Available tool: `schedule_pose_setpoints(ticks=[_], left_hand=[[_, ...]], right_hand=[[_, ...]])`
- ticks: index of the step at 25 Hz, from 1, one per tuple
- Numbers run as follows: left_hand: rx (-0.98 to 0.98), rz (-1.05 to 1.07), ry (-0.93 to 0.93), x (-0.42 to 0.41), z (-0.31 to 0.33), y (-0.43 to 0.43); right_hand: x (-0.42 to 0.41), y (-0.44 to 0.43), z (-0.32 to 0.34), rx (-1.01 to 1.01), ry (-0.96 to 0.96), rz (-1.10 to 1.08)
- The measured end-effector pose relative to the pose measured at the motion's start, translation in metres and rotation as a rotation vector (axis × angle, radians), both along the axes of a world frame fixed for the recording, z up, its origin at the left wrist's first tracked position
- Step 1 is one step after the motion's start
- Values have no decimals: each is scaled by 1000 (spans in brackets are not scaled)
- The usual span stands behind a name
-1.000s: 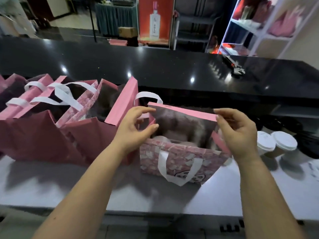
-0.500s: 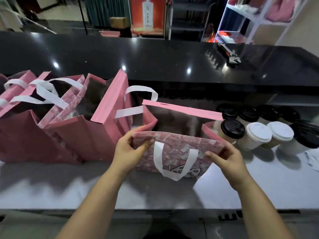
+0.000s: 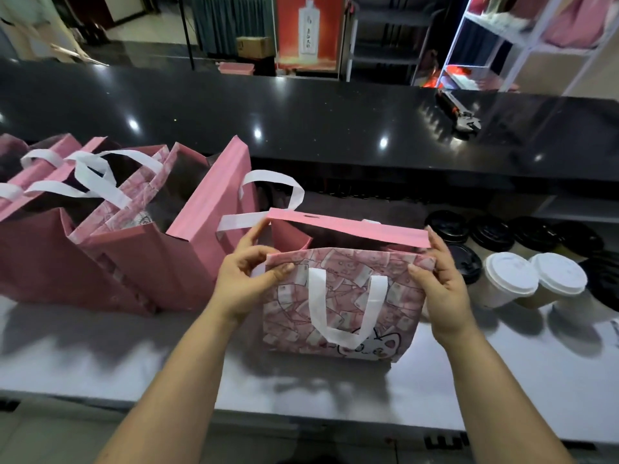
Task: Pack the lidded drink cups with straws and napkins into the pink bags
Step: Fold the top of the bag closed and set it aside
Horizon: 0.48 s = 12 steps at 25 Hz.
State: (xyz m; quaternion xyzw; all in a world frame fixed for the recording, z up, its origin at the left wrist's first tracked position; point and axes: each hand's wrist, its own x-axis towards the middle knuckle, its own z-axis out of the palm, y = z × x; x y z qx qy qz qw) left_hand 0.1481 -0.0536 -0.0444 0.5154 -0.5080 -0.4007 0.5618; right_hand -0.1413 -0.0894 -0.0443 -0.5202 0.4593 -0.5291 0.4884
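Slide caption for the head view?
Left hand and right hand pinch top corners of a pink patterned fabric bag beside white-lidded paper cups.

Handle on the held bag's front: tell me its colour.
The bag handle is white; the head view shows it best.

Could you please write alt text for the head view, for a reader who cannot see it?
A person's left hand and right hand pinch the top corners of a pink patterned bag standing on a white counter. Open pink bags stand to its left; white-lidded cups and black-lidded cups sit to its right.
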Motion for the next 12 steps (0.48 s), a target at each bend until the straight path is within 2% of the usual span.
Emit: schedule_pose_setpoints(ticks=[2, 4, 6, 12], left_hand=[[77, -68, 69, 6, 4, -13], [75, -51, 95, 6, 3, -23], [19, 1, 86, 1, 1, -26], [32, 103, 204, -6, -2, -25]], right_hand=[[-3, -10, 7, 113, -121, 106], [-2, -12, 14, 173, -92, 106], [1, -13, 14, 146, 21, 13], [1, -19, 9, 50, 18, -88]])
